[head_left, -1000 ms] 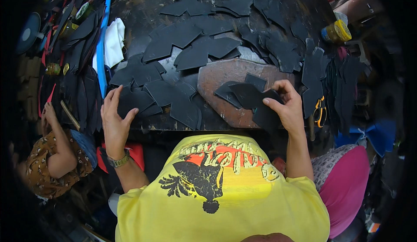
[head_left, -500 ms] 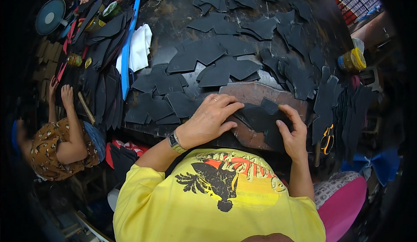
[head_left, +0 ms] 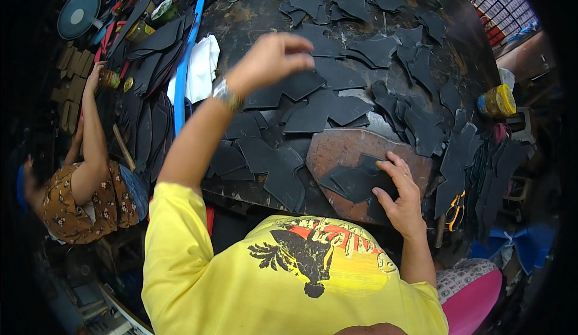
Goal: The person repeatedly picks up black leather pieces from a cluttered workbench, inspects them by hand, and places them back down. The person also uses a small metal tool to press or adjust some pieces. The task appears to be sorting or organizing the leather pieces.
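Observation:
My left hand (head_left: pixel 274 61) is raised above the dark table, over the far-left flat black cut pieces (head_left: pixel 289 88). It is blurred by motion, its thumb apart from its fingers, and nothing shows in it. My right hand (head_left: pixel 402 193) rests with spread, curved fingers at the right edge of some overlapping black pieces (head_left: pixel 355 181). These lie on a reddish-brown slab (head_left: pixel 328 145) close to my body. Thumb and forefinger touch the top piece without closing round it. Left of the slab lies another black piece (head_left: pixel 283 181).
More black pieces (head_left: pixel 379 52) cover the table in groups. Orange-handled scissors (head_left: pixel 457 208) hang at the right edge, below a yellow-lidded jar (head_left: pixel 497 101). White cloth (head_left: pixel 201 67) lies beside a blue strip (head_left: pixel 183 76) at left. A co-worker (head_left: pixel 90 196) sits beyond it.
My left hand has left the pieces on the slab and swung up and leftward over the table. My right hand stays by the slab. The co-worker's arm has reached farther forward.

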A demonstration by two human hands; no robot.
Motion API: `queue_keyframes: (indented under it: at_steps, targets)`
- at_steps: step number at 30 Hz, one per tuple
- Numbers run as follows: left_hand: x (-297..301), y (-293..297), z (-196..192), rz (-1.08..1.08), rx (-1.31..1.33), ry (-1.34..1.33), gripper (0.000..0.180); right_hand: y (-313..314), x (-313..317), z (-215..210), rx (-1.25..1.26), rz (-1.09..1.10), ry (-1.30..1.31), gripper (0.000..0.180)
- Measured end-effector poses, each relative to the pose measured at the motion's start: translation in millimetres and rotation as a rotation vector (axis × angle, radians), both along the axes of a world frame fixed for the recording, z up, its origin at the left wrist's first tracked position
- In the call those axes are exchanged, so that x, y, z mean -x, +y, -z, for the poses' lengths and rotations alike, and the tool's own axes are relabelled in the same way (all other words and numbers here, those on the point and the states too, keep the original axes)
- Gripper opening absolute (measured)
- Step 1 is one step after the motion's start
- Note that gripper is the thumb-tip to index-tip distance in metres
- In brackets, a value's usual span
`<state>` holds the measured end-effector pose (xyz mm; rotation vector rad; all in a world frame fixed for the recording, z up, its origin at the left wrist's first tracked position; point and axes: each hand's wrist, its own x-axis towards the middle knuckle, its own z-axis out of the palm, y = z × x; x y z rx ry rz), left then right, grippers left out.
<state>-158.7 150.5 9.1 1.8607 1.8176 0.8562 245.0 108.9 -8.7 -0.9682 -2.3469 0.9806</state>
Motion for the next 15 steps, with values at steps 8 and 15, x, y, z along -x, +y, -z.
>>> queue_keyframes:
  at_steps: [8, 15]
  targets:
    - [90.2, 191.3, 53.1, -0.526, 0.05, 0.362, 0.089, 8.5, 10.3, -3.4, 0.042, -0.1, 0.004, 0.048]
    - [86.3, 234.6, 72.0, -0.651, 0.24, 0.296, 0.078, 11.4, 11.2, -3.9, 0.022, -0.112, -0.038, 0.044]
